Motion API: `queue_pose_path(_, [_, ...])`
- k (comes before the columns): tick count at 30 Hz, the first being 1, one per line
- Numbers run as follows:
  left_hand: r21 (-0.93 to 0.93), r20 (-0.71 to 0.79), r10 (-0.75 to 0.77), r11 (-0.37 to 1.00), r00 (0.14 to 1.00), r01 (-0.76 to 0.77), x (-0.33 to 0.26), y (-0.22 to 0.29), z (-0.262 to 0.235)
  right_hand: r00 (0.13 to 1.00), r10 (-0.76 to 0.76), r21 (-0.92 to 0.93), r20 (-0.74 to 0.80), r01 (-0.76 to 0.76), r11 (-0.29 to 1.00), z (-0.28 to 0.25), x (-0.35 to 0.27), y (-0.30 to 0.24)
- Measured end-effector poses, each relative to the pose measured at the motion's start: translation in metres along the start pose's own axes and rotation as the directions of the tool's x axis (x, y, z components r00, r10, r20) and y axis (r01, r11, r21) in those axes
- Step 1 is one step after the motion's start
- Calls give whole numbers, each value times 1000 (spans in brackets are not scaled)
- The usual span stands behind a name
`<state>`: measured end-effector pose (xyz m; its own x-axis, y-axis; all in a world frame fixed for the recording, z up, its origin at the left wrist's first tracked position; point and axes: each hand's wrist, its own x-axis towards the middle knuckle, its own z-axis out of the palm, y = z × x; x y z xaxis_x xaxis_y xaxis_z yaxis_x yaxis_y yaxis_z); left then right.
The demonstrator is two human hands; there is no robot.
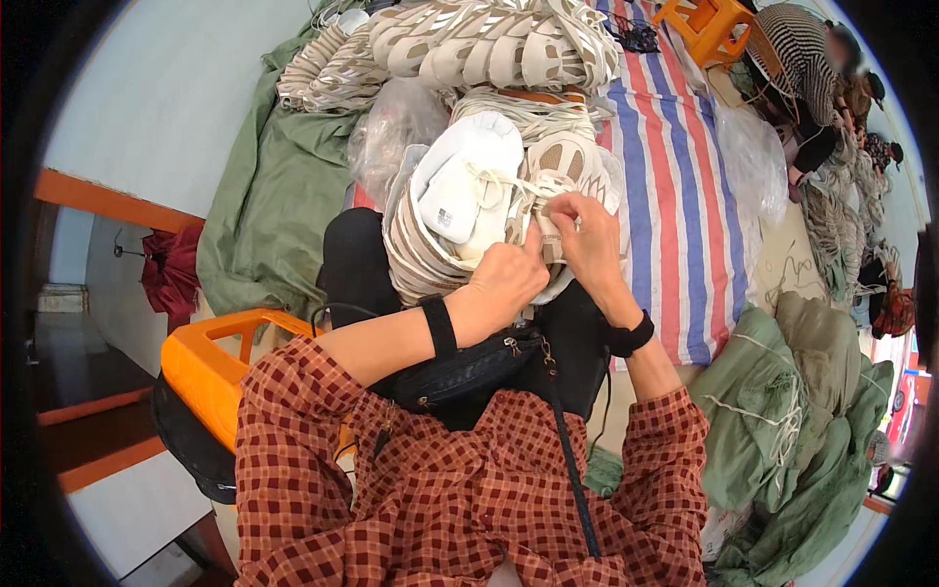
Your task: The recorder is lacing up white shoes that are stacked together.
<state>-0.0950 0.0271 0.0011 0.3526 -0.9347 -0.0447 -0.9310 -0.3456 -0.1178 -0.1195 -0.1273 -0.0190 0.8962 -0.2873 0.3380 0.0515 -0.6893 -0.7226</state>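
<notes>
Two hands at a beige-and-white shoe upper [569,159], over the lap.
Long axis runs near to far, toe pointing far; white shoe piece [452,201] just left. Left hand [511,281]: index extended to the upper, other fingers curled. Right hand [590,243]: thumb and fingertips nearly closed at the lacing; cannot tell what either grips.

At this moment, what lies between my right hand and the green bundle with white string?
In the head view, the striped sheet lies between your right hand and that bundle.
</notes>
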Motion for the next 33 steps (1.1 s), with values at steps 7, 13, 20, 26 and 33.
queue_pose_path(7, [-242, -35, -7, 970, 999, -2, -13, -9, -6, 970, -60, -109, 235, 88, 990, -18, 5, -11])
queue_pose_path(13, [-698, -300, -223, 714, 928, -54, -22, -33, -21, 964, -191, -326, 184, 243, 914, -7, 7, -2])
queue_pose_path(20, [-897, -107, -486, 423, 868, 126, 15, -54, -18, 977, 74, 733, 201, -200, 650, -23, 17, -43])
queue_pose_path(26, [-570, -315, -288, 819, 904, 62, 38, -48, -6, 903, -41, 452, 428, -174, 875, -25, -65, -63])
queue_pose_path(33, [-313, -217, -162, 946, 963, 88, 53, -38, -10, 897, 148, 567, 416, -383, 729, -15, -80, -52])
